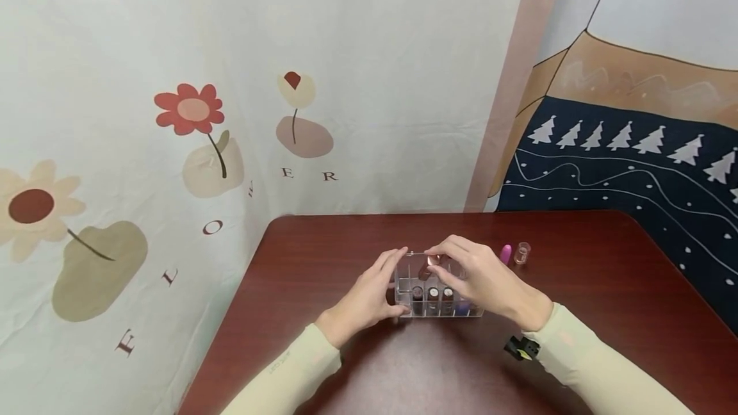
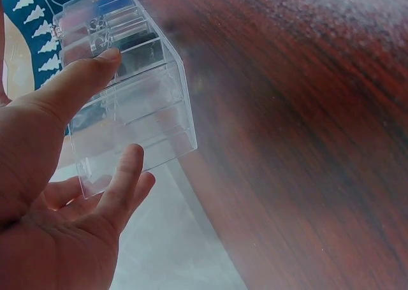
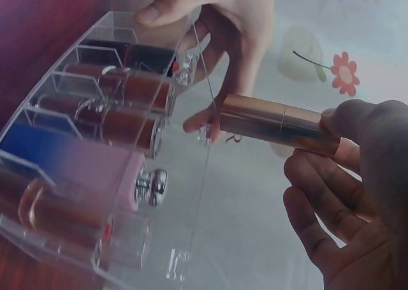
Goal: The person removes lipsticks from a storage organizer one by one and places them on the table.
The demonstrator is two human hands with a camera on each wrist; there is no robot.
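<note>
"Right hand (image 1: 484, 277) first: what did the head view tell you?"

"It pinched a copper tube (image 1: 426, 270), which slanted down from the fingertips with its free end over the back part of the clear organizer (image 1: 441, 317). I'd judge that slant the relation that counted most. Whether the tube touched a compartment wall, I couldn't tell."

"Which hand was nearer the tube?"

"The right, since it held it. The left hand (image 1: 366, 290) held the organizer's opposite end, thumb at the front and fingers toward the back."

"Anything else nearby?"

"A pink piece (image 1: 505, 253) and a clear cap (image 1: 522, 253) were on the counter (image 1: 323, 245), just beyond the right hand on its outer side."

"And the left wrist view?"

"The left hand's thumb lay against the organizer, with the other fingers set apart from it around the end. How firmly it gripped, I couldn't say."

"Then the right wrist view?"

"The right hand's thumb and fingertips closed on one end of the tube; the remaining fingers curved loosely apart beneath. The tube's long axis ran outward from that pinch, free end toward the left hand. Beside it, in the organizer, lay a blue-and-pink tube (image 3: 89, 166) among darker ones."
</note>
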